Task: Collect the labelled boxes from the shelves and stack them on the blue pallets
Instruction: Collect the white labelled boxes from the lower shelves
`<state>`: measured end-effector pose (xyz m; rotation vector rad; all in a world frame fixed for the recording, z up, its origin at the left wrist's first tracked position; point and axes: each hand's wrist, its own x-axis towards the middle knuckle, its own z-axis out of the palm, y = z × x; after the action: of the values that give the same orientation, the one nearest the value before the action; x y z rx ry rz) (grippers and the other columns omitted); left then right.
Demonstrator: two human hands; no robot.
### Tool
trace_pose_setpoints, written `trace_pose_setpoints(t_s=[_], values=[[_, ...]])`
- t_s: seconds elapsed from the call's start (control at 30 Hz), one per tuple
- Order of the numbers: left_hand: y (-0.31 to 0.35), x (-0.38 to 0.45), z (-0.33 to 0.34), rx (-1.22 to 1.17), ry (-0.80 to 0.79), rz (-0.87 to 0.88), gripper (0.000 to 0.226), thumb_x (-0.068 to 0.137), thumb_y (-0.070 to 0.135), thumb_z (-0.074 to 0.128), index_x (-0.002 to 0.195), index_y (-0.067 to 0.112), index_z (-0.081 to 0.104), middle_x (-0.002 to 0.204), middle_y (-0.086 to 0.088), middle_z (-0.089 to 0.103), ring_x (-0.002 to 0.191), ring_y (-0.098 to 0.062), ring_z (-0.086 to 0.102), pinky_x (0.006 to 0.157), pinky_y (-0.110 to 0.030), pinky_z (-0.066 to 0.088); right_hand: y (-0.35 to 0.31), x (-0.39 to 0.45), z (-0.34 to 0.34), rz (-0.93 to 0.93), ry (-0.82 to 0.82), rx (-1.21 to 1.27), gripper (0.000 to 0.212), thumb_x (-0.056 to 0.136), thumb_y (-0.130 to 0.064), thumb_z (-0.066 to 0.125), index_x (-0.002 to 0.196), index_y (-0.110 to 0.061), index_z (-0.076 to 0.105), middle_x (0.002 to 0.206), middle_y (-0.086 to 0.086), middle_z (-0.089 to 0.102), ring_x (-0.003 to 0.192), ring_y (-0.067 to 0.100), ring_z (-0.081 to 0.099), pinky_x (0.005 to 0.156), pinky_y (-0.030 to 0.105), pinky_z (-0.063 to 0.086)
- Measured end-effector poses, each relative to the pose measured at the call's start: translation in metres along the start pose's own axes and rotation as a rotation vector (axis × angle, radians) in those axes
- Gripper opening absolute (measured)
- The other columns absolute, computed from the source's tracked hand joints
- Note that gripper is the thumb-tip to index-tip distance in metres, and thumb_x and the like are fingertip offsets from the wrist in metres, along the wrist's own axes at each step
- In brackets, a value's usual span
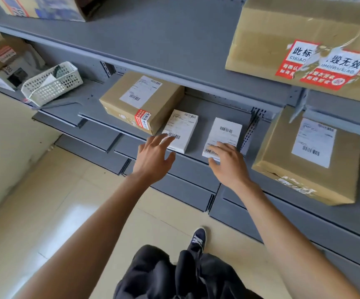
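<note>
Two small white labelled boxes lie side by side on a grey metal shelf (209,108). My left hand (154,157) reaches with spread fingers to the near edge of the left white box (182,128), its fingertips at the barcode. My right hand (228,161) lies over the near end of the right white box (225,134), fingers on top and thumb at its front edge. A brown labelled carton (140,100) stands just left of the white boxes. Another brown labelled carton (306,156) sits on the shelf to the right.
A white plastic basket (51,84) and an opened carton (4,59) stand at the shelf's left end. A big brown carton with a torn red sticker (304,39) sits on the upper shelf at right. Lower grey shelves jut out below; beige tiled floor (45,201) lies underfoot.
</note>
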<state>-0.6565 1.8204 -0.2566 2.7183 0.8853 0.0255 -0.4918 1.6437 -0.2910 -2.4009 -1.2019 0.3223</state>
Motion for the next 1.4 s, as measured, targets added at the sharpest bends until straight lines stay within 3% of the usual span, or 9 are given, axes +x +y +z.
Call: trace_pose_setpoints(t_s=[0.13, 0.23, 0.33, 0.47, 0.6, 0.87, 1.13, 1.4], values=[[-0.005, 0.032, 0.018, 0.013, -0.081, 0.047, 0.057, 0.100, 0.048, 0.050, 0.153, 0.035, 0.035, 0.163, 0.000, 0.030, 0.151, -0.026, 0.020, 0.116, -0.058, 0.025, 0.010, 0.014, 0.013, 0.118, 0.011, -0.088, 0.045, 0.093, -0.031, 0.058, 0.137, -0.019, 0.056, 0.147, 0.008, 0.047, 0.134, 0.032, 0.041, 0.099, 0.052, 0.045], [-0.015, 0.056, 0.032, 0.010, -0.119, 0.088, 0.058, 0.101, 0.047, 0.050, 0.154, 0.033, 0.034, 0.166, -0.002, 0.022, 0.153, -0.027, 0.012, 0.119, -0.060, 0.019, 0.011, 0.029, 0.025, 0.223, 0.007, -0.109, 0.053, 0.095, -0.038, 0.055, 0.145, -0.023, 0.047, 0.159, 0.008, 0.031, 0.145, 0.031, 0.027, 0.108, 0.052, 0.034], [-0.023, 0.077, 0.046, 0.017, -0.169, 0.127, 0.061, 0.101, 0.050, 0.047, 0.156, 0.033, 0.028, 0.168, -0.001, 0.012, 0.155, -0.027, 0.002, 0.120, -0.061, 0.017, 0.005, 0.039, 0.036, 0.316, 0.028, -0.123, 0.060, 0.096, -0.045, 0.053, 0.151, -0.027, 0.038, 0.165, 0.007, 0.017, 0.150, 0.030, 0.015, 0.113, 0.052, 0.025], [-0.033, 0.093, 0.065, 0.048, -0.230, 0.191, 0.066, 0.099, 0.057, 0.043, 0.157, 0.035, 0.021, 0.169, 0.000, 0.004, 0.155, -0.029, -0.005, 0.119, -0.064, 0.016, -0.003, 0.045, 0.057, 0.452, 0.046, -0.154, 0.066, 0.094, -0.058, 0.050, 0.152, -0.031, 0.035, 0.167, 0.006, 0.010, 0.152, 0.030, 0.011, 0.112, 0.057, 0.026], [-0.043, 0.102, 0.069, 0.015, -0.205, 0.244, 0.067, 0.093, 0.061, 0.051, 0.152, 0.034, 0.032, 0.166, -0.001, 0.013, 0.153, -0.032, 0.005, 0.116, -0.064, 0.024, -0.011, 0.044, 0.078, 0.498, 0.095, -0.188, 0.065, 0.093, -0.060, 0.050, 0.149, -0.027, 0.040, 0.165, 0.008, 0.018, 0.151, 0.030, 0.018, 0.107, 0.057, 0.036], [-0.051, 0.109, 0.073, 0.007, -0.208, 0.304, 0.072, 0.087, 0.060, 0.060, 0.149, 0.032, 0.035, 0.166, -0.003, 0.013, 0.151, -0.035, 0.009, 0.111, -0.063, 0.029, -0.026, 0.036, 0.098, 0.563, 0.231, -0.182, 0.061, 0.087, -0.055, 0.061, 0.138, -0.024, 0.052, 0.161, 0.007, 0.031, 0.147, 0.030, 0.028, 0.091, 0.054, 0.049], [-0.059, 0.108, 0.074, 0.037, -0.240, 0.372, 0.077, 0.084, 0.051, 0.064, 0.150, 0.028, 0.030, 0.167, -0.004, 0.009, 0.153, -0.036, 0.002, 0.113, -0.068, 0.023, -0.049, 0.011, 0.112, 0.618, 0.227, -0.232, 0.066, 0.086, -0.050, 0.061, 0.145, -0.026, 0.045, 0.163, 0.005, 0.027, 0.149, 0.027, 0.025, 0.099, 0.055, 0.042], [-0.069, 0.092, 0.068, -0.095, -0.116, 0.546, 0.057, 0.076, 0.035, 0.075, 0.130, 0.028, 0.058, 0.150, -0.003, 0.041, 0.144, -0.035, 0.027, 0.099, -0.065, 0.039, -0.072, -0.038, 0.119, 0.589, 0.388, -0.228, 0.063, 0.084, -0.049, 0.058, 0.140, -0.020, 0.051, 0.155, 0.006, 0.040, 0.142, 0.027, 0.035, 0.092, 0.051, 0.048]])
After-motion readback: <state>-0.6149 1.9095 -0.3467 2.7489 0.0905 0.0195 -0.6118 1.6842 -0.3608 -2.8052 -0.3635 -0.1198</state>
